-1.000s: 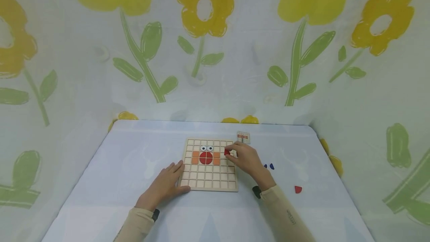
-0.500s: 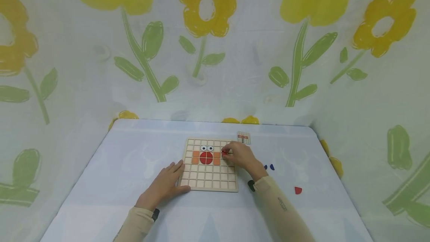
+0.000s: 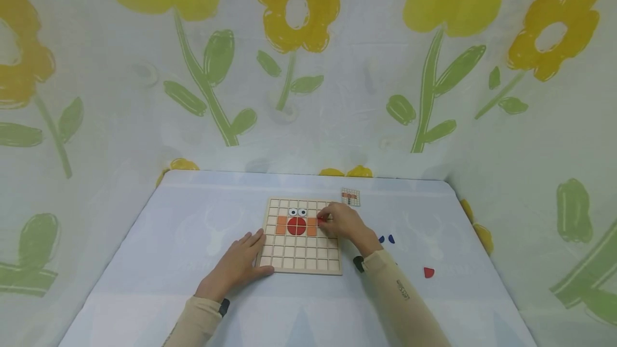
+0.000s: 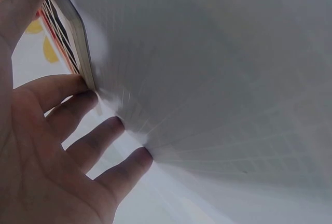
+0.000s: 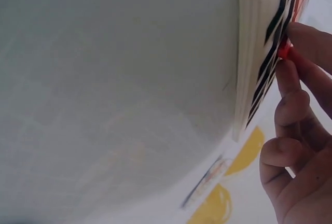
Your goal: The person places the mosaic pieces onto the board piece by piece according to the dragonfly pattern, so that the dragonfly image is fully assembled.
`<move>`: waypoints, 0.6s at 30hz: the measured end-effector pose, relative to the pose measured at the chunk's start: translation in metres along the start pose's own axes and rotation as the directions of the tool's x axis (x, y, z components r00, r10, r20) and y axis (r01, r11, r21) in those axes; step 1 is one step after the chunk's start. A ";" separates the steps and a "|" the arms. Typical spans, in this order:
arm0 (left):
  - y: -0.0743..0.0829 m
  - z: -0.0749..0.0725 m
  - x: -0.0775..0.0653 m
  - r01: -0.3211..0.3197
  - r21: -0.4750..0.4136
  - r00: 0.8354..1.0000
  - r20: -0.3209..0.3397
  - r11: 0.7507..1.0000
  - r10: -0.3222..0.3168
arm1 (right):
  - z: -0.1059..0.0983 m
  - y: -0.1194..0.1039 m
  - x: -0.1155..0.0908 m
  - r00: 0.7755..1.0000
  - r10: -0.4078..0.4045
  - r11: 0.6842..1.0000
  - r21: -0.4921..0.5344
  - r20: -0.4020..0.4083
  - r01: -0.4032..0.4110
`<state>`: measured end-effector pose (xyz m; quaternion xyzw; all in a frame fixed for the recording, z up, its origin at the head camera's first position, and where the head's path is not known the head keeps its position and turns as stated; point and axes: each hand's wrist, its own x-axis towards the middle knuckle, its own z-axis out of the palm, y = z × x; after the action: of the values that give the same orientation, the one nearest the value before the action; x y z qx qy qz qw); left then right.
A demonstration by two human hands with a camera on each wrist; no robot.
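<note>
A wooden grid board (image 3: 299, 255) lies on the table in the head view. Two eye tiles (image 3: 302, 212) sit above a circle of red quarter pieces (image 3: 292, 222), with orange square tiles (image 3: 311, 226) on both sides of it. My left hand (image 3: 237, 262) rests at the board's left edge, fingers straight and thumb by the near corner. Over the right part of the grid, my right hand (image 3: 343, 221) pinches a small red piece (image 5: 284, 51) between thumb and fingertips, just right of the orange tiles. The fingers hide most of that piece.
A small pattern card (image 3: 350, 197) lies behind the board's far right corner. Right of the board are small blue pieces (image 3: 391, 239) and a loose red quarter piece (image 3: 429, 272). A flower-print cloth (image 3: 337, 122) walls in the table's back and sides.
My right hand has moved a little left and lowered the red piece to the grid beside the orange tiles. The left hand stays in place.
</note>
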<state>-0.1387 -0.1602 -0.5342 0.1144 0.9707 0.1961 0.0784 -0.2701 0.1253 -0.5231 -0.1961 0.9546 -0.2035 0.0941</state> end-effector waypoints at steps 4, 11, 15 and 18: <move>0.001 0.000 0.000 0.001 0.006 1.000 0.012 1.000 -0.001 | 0.000 -0.001 -0.001 1.000 0.002 1.000 0.008 0.013 -0.002; 0.002 -0.001 -0.001 -0.018 0.019 1.000 0.000 1.000 0.018 | 0.001 -0.005 -0.006 0.999 -0.026 0.999 -0.036 -0.020 0.025; 0.003 -0.002 -0.001 -0.023 0.015 1.000 -0.005 1.000 0.023 | 0.003 -0.008 -0.008 0.999 -0.013 0.998 -0.068 -0.042 0.010; 0.002 0.000 -0.001 -0.026 0.011 1.000 -0.009 1.000 0.026 | 0.004 -0.008 -0.010 0.999 -0.006 0.996 -0.087 -0.042 0.002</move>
<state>-0.1374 -0.1585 -0.5327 0.1263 0.9706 0.1922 0.0709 -0.2571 0.1214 -0.5221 -0.1977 0.9639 -0.1660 0.0650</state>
